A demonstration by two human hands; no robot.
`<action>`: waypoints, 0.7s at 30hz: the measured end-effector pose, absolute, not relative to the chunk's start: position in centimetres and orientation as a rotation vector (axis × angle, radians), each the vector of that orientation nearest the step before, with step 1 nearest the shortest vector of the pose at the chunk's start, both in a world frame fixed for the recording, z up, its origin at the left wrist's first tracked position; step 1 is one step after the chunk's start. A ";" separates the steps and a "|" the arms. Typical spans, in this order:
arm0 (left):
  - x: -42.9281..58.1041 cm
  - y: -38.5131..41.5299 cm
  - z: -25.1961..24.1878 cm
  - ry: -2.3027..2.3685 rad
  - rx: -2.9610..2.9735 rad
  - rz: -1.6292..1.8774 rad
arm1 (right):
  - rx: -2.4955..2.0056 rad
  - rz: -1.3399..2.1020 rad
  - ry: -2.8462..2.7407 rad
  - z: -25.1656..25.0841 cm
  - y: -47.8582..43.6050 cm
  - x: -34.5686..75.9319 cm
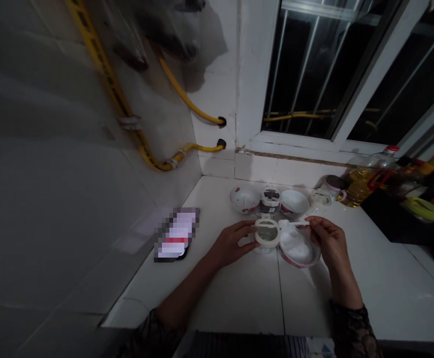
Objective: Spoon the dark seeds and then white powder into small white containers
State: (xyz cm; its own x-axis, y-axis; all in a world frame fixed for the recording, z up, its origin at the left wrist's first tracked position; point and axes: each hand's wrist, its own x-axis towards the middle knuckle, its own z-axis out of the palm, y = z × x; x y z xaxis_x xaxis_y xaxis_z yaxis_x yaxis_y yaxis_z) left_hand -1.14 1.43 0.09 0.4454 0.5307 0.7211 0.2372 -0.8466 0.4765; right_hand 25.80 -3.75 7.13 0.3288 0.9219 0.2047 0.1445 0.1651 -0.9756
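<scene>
My left hand point(235, 242) grips a small clear jar point(267, 234) with a cream-coloured rim, thumb and fingers at its left side. What the jar holds cannot be made out. Between the fingertips of my right hand point(329, 237) is the handle of a small white spoon point(294, 223). The spoon lies level above the far edge of a bowl point(299, 263) with a red-patterned outside. White powder point(295, 243) is heaped in that bowl, just right of the jar. Whether the spoon carries any powder is unclear.
Behind the jar stand a bowl point(244, 200), a lidded jar with dark contents point(271, 196) and a white bowl point(295, 203). Another clear jar point(320, 197) and an oil bottle point(358, 185) are to the right, beside a black box point(388, 219). A phone point(177, 234) lies left.
</scene>
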 end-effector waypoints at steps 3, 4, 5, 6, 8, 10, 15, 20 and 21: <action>-1.2 1.5 0.0 0.665 2.395 1.346 | -1.258 0.505 -1.389 6.9 -4.3 23.7; -1.2 1.5 -0.1 0.665 2.397 1.345 | -1.217 0.408 -1.530 6.8 -4.5 23.1; -1.2 1.5 -0.1 0.663 2.401 1.343 | -1.165 0.321 -1.672 6.7 -4.7 22.7; -1.2 1.5 -0.1 0.662 2.403 1.340 | -1.106 0.251 -1.793 6.7 -4.9 22.4; -1.2 1.5 -0.1 0.660 2.405 1.337 | -1.048 0.182 -1.900 6.6 -5.1 22.5; -1.2 1.4 0.0 0.659 2.408 1.335 | -1.130 0.185 -1.799 6.7 -5.3 23.3; -1.2 1.3 0.2 0.642 2.411 1.364 | -1.436 0.221 -1.439 6.6 -4.9 26.6; -1.2 1.3 0.2 0.647 2.433 1.365 | -1.587 0.308 -1.537 6.0 -4.2 27.0; -1.2 1.3 0.2 0.650 2.435 1.355 | -1.597 0.347 -1.562 5.9 -4.1 26.7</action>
State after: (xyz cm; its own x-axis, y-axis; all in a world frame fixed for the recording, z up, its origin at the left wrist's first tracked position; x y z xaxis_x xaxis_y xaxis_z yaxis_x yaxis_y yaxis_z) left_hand -1.24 1.34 0.20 0.4590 0.5097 0.7277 0.2483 -0.8600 0.4458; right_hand 26.71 -4.05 5.88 0.1801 0.9171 0.3556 0.6802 0.1450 -0.7186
